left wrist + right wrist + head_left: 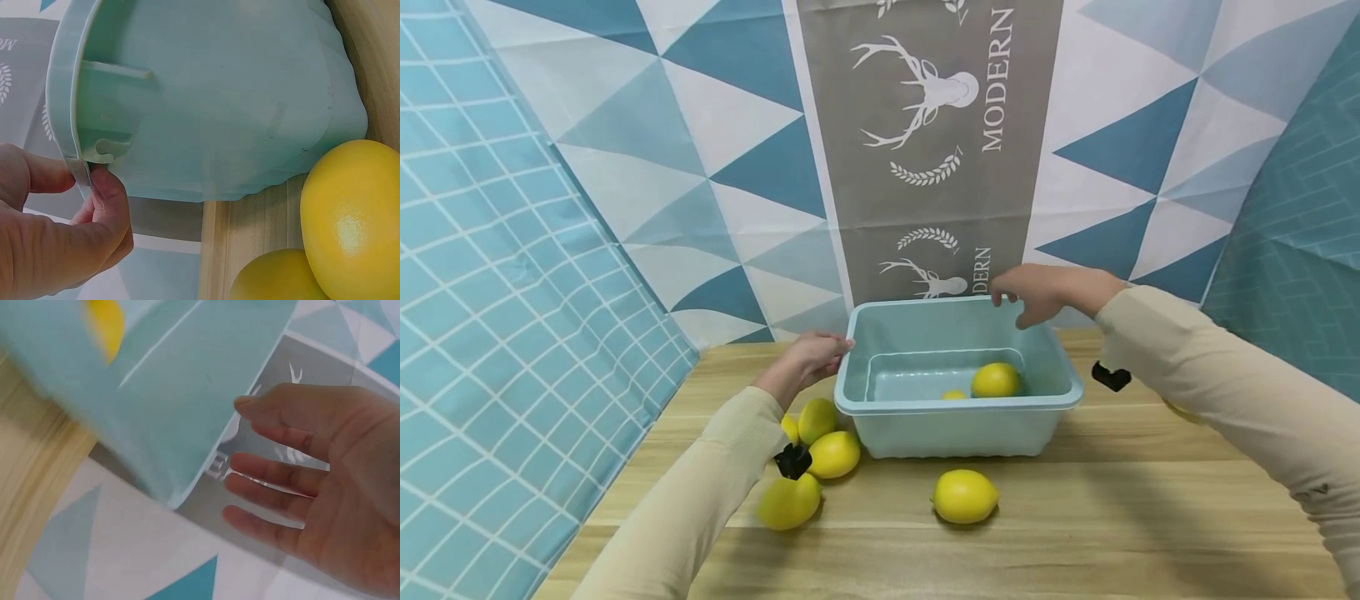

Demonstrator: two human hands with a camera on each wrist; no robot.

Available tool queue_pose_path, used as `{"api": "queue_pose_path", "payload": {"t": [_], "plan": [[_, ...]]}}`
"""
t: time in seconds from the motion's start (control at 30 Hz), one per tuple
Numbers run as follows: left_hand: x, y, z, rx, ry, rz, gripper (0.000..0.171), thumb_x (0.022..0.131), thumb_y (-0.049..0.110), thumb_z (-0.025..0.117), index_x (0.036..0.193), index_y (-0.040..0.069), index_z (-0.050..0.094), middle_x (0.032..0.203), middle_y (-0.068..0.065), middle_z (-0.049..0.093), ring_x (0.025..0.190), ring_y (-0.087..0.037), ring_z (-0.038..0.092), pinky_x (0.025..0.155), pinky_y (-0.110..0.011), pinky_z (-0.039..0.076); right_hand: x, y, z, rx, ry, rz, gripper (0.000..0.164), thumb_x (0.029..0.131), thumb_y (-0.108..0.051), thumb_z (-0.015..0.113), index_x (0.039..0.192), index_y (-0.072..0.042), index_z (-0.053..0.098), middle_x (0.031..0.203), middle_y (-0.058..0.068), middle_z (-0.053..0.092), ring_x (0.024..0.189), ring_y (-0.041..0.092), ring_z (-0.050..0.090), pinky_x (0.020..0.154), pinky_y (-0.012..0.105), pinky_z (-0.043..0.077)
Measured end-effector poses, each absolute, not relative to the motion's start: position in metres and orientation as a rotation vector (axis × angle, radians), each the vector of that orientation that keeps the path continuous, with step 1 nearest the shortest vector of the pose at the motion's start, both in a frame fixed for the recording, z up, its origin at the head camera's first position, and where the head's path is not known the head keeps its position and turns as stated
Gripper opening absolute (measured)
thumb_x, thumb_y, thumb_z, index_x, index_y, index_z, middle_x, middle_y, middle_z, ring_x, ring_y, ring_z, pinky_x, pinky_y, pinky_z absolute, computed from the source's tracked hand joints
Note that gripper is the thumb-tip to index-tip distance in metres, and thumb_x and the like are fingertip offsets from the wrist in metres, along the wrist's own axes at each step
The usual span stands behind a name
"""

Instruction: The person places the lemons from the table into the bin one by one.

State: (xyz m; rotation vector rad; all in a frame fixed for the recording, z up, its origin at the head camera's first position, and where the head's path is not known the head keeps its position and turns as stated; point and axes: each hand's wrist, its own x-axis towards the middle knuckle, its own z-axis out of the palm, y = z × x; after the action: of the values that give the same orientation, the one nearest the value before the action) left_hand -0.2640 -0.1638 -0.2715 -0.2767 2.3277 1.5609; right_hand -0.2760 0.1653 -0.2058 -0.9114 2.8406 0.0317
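Bin (955, 432) stands between the hands, its rim (63, 100) pinched by the left hand (811, 358). The right hand (1037, 292) holds nothing, its fingers loosely spread by the far corner; whether it touches the rim, I cannot tell. Two lemons (996, 380) show inside, between the hands. At least five look left outside: four just nearer the person than the left hand, one in front, between both hands.

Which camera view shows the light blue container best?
The head view: there the light blue container appears nearly whole, with its inside and front visible. The left wrist view shows only part of its outside, close up; the right wrist view shows part of its inside, blurred in places.
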Motion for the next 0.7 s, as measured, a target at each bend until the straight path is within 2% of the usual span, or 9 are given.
{"api": "queue_pose_path", "payload": {"t": [0.27, 0.7], "plan": [[-0.263, -0.165, -0.271, -0.26, 2.311, 1.583, 0.041, 0.1, 0.017, 0.05, 0.136, -0.003, 0.046, 0.106, -0.007, 0.052, 0.076, -0.008, 0.048, 0.065, -0.013, 0.047, -0.265, 0.205, -0.218, -0.956, 3.0, -0.137, 0.037, 0.081, -0.006, 0.073, 0.115, -0.004, 0.059, 0.115, 0.018, 0.061, 0.107, 0.034, 0.058, 0.09, 0.051, 0.053], [-0.266, -0.168, -0.276, -0.236, 2.3, 1.61, 0.04, 0.1, 0.016, 0.05, 0.135, -0.003, 0.047, 0.103, -0.005, 0.051, 0.076, -0.008, 0.048, 0.067, -0.014, 0.047, -0.248, 0.251, -0.255, -0.874, 3.162, -0.17, 0.039, 0.082, -0.013, 0.073, 0.116, -0.002, 0.06, 0.114, 0.017, 0.062, 0.105, 0.034, 0.06, 0.089, 0.053, 0.052]]}}
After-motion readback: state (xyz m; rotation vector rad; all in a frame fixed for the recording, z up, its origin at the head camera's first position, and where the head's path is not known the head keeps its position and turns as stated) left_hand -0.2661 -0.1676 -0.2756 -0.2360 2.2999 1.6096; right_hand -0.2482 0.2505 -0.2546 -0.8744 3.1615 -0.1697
